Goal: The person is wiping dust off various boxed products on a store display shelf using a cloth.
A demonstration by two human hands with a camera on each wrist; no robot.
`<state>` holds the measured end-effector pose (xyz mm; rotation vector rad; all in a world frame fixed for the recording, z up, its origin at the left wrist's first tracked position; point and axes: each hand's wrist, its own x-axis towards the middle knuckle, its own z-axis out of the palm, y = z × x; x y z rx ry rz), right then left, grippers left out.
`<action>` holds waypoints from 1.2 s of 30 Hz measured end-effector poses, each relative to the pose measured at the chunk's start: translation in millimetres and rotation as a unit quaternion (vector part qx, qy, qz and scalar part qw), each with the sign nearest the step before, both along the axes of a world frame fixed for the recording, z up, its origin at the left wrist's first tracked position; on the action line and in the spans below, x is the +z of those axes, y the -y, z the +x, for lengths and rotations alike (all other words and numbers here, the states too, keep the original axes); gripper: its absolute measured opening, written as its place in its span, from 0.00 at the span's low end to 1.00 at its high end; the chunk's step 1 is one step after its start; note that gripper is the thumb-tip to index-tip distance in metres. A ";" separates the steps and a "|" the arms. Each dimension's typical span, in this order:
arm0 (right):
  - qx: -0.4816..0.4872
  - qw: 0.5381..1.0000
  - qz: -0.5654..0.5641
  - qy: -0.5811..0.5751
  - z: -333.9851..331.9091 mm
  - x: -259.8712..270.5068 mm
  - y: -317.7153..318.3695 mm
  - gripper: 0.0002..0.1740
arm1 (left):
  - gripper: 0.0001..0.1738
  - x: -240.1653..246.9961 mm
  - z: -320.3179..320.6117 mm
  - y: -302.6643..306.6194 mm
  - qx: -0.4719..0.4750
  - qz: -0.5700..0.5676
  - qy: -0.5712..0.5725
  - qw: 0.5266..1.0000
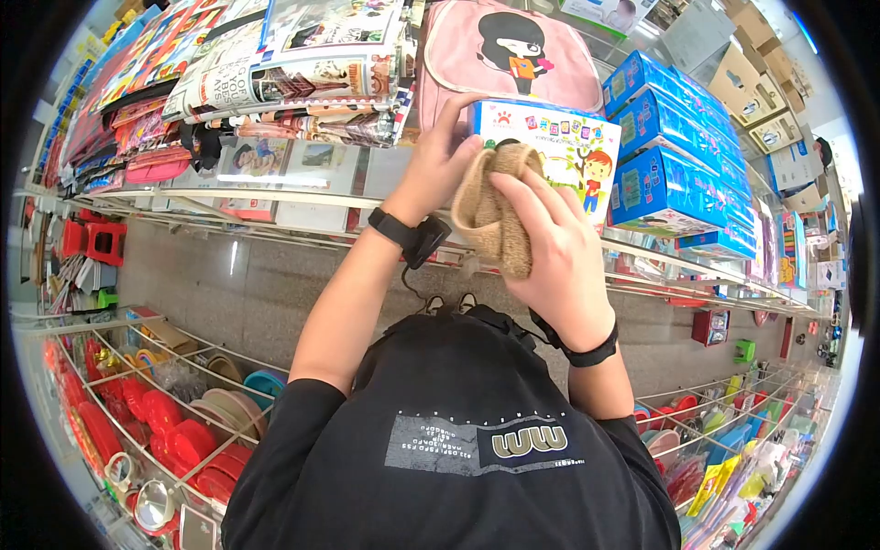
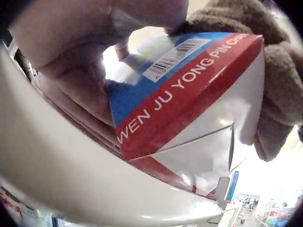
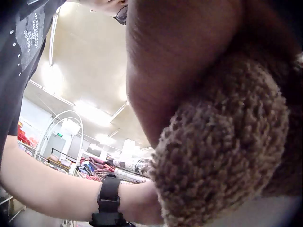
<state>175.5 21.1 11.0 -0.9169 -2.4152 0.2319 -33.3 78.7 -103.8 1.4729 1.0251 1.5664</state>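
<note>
A white and blue box with cartoon figures (image 1: 598, 137) stands at the shelf edge in the head view. My left hand (image 1: 438, 167) grips it by its left side, the thumb at its front face. The left wrist view shows the box's end (image 2: 184, 94), with a barcode and a red band of lettering. My right hand (image 1: 557, 243) holds a folded brown fluffy cloth (image 1: 490, 206) against the box front, covering part of the picture. Close up in the right wrist view, the bunched cloth (image 3: 222, 142) lies under the hand.
Right of the box are stacked blue boxes (image 1: 665, 188). A pink bag with a cartoon girl (image 1: 467, 46) lies behind it, and packaged printed goods (image 1: 321, 78) are piled to the left. Behind the person, wire racks hold red plastic ware (image 1: 188, 440).
</note>
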 end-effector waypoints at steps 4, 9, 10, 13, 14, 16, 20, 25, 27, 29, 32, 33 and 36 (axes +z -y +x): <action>-0.134 0.991 -0.002 -0.014 39.8 -9.9 -4.1 0.46 | 0.30 5.3 -0.1 4.5 0.015 -0.013 -0.003 1.000; -0.202 0.977 0.033 -0.059 71.6 -29.1 0.7 0.46 | 0.31 7.3 3.9 7.0 0.024 0.011 -0.002 1.000; -0.203 0.977 0.039 -0.059 67.4 -29.1 6.0 0.46 | 0.31 10.1 4.0 8.5 0.025 0.016 -0.011 0.999; -0.128 0.991 -0.002 -0.044 42.4 -27.6 23.1 0.49 | 0.32 11.6 7.6 12.3 0.014 0.015 -0.016 1.000; -0.110 0.993 -0.003 -0.039 29.6 -27.7 29.5 0.48 | 0.32 11.8 8.7 13.1 0.010 0.012 -0.015 1.000; -0.040 0.998 -0.022 -0.046 8.6 -25.7 39.9 0.48 | 0.33 9.7 8.9 12.0 0.004 0.014 -0.015 1.000; 0.066 0.998 -0.018 -0.003 -2.4 -33.7 47.6 0.42 | 0.33 11.7 8.2 15.5 0.000 0.015 -0.025 1.000; -0.016 0.999 0.031 -0.027 47.2 -32.6 30.4 0.36 | 0.34 13.4 10.4 19.6 -0.015 0.033 0.000 0.999; -0.069 0.997 0.037 -0.019 73.8 -40.2 22.3 0.38 | 0.38 14.6 7.2 22.4 -0.019 -0.004 -0.021 1.000; -0.110 0.993 0.044 -0.023 99.3 -52.5 19.0 0.41 | 0.41 16.0 6.9 21.5 -0.024 -0.019 -0.031 0.999; -0.193 0.979 0.034 -0.060 127.6 -64.1 15.9 0.41 | 0.41 21.6 5.2 22.8 -0.031 -0.034 -0.041 0.998; -0.191 0.975 -0.015 -0.114 132.8 -69.6 16.5 0.41 | 0.40 25.2 6.7 24.8 -0.044 -0.028 -0.035 0.998; -0.165 0.942 -0.151 -0.251 139.2 -81.7 19.4 0.41 | 0.39 29.3 10.5 26.7 -0.054 -0.022 -0.030 0.998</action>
